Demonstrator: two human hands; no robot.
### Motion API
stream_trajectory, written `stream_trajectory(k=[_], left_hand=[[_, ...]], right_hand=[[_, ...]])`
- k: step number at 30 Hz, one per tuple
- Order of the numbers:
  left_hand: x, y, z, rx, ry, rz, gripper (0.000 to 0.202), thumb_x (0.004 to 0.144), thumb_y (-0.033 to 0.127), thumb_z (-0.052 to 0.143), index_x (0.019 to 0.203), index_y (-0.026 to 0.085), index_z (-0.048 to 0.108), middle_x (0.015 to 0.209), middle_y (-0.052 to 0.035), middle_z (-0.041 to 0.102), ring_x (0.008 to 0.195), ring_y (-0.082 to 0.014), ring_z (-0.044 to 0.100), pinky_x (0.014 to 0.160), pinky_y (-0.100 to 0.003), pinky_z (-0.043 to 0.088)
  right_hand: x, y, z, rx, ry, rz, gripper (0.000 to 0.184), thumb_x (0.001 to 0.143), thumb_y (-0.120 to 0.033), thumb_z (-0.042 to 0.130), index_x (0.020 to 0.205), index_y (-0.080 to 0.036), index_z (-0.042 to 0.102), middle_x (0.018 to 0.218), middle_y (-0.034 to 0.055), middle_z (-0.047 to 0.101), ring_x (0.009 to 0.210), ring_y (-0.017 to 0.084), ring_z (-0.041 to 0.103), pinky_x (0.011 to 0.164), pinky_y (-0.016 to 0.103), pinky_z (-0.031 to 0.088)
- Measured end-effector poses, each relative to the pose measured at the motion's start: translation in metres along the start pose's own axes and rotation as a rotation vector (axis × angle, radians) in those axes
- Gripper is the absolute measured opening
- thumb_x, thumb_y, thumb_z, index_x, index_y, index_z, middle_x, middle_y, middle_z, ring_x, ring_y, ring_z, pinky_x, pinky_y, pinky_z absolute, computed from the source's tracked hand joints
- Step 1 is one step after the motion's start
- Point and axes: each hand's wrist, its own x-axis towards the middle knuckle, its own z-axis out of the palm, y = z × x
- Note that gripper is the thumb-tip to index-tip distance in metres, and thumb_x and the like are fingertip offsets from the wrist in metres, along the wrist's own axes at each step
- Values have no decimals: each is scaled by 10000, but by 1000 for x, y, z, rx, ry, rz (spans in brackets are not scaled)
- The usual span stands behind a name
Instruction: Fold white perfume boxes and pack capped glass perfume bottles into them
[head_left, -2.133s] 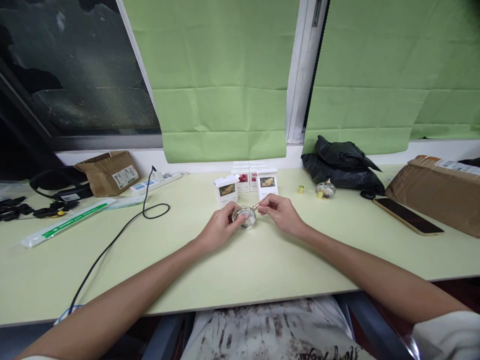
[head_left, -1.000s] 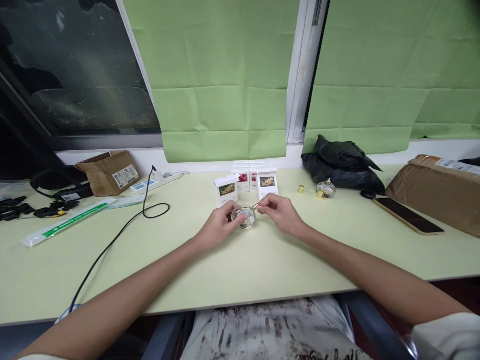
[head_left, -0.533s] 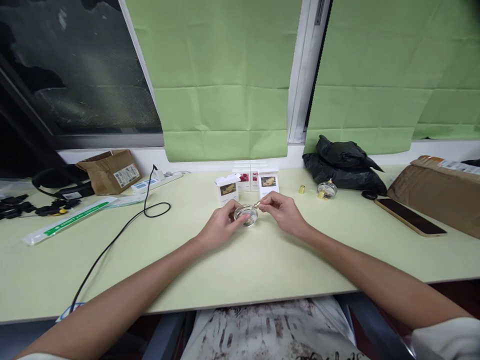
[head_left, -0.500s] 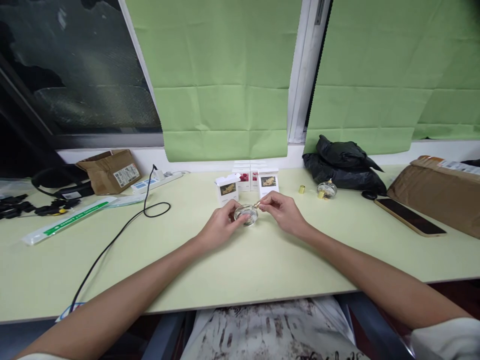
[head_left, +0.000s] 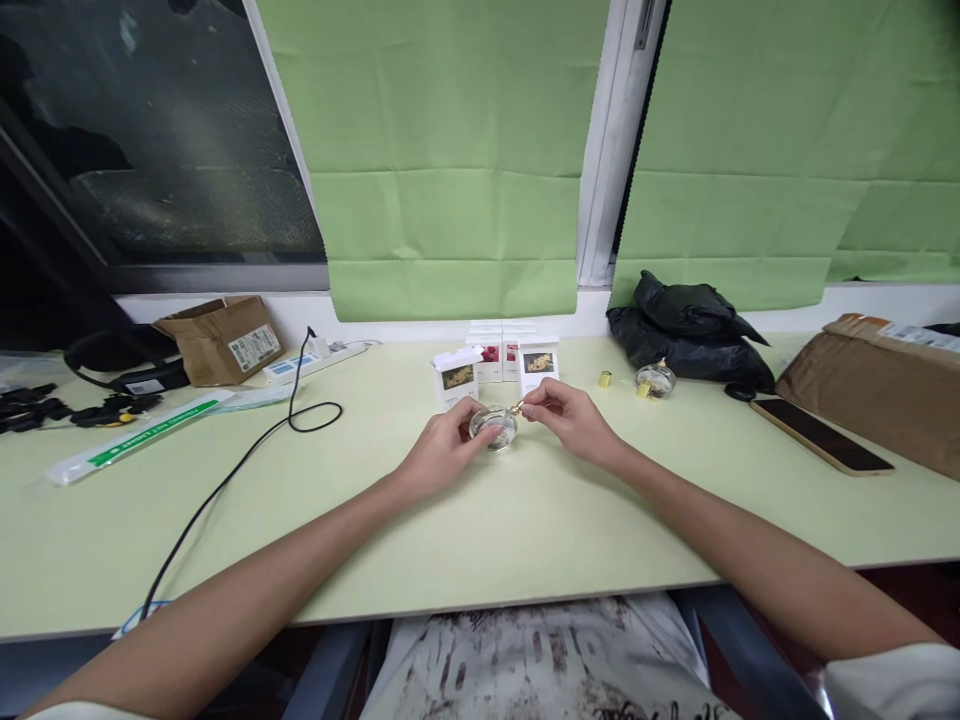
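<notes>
Between my hands, above the table, is a round clear glass perfume bottle [head_left: 504, 428], tilted so its gold neck points up and to the right. My left hand [head_left: 448, 440] is closed around the bottle's left side, thumb across its front. At the neck, the fingertips of my right hand [head_left: 564, 415] pinch the small gold spray top [head_left: 517, 408]; they partly cover it. Behind the bottle stand two white boxes with yellow-flower pictures, an opened left box [head_left: 459, 378] and a right box [head_left: 538, 366].
More white boxes [head_left: 491, 358] with red pictures stand behind. To the right are a gold cap [head_left: 604, 379], a second glass bottle [head_left: 658, 378], black plastic bags [head_left: 686, 325], a phone [head_left: 821, 434] and a cardboard box [head_left: 874, 385]. A black cable [head_left: 225, 482] curls across the left side.
Both hands keep their hold on the bottle and its gold top, almost unmoved. The whole view has shifted very slightly.
</notes>
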Motion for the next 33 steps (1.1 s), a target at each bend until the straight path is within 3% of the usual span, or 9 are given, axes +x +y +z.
stream_trajectory(k=[7,13,21,27,33], left_hand=[[-1,1,0,53,12,1,346,986,570,583,1043,235,643,859,9,700,710,-166,555,652,-288,406],[0,-2,1,-85,-7,-25,401,975,613,585,1020,219,648,877,-10,692,781,-180,594,688,-288,444],[1,-3,3,-124,-32,-32,384,951,598,632,1010,220,601,965,-29,734,838,-198,670,728,-304,493],[0,-5,8,-155,-84,-61,404,924,591,666,1094,250,533,860,2,690,773,-206,690,665,-302,490],[2,-8,8,-136,-58,-24,362,934,571,666,1030,235,572,1053,-16,691,875,-186,683,790,-320,527]], right_hand=[[2,4,4,88,15,52,330,877,-509,773,844,-202,654,892,39,717,852,190,664,830,364,555],[1,-1,2,126,-15,21,298,873,-483,787,847,-203,687,983,60,729,894,200,674,870,379,551],[-1,-3,7,21,66,-36,269,911,-490,743,901,-229,679,926,42,719,871,209,670,829,369,559],[-6,-15,15,-103,71,-115,191,956,-447,696,974,-257,681,951,39,725,901,223,699,861,390,571],[-8,-16,16,-117,104,-108,212,951,-447,699,1055,-273,636,989,36,729,901,220,697,854,385,571]])
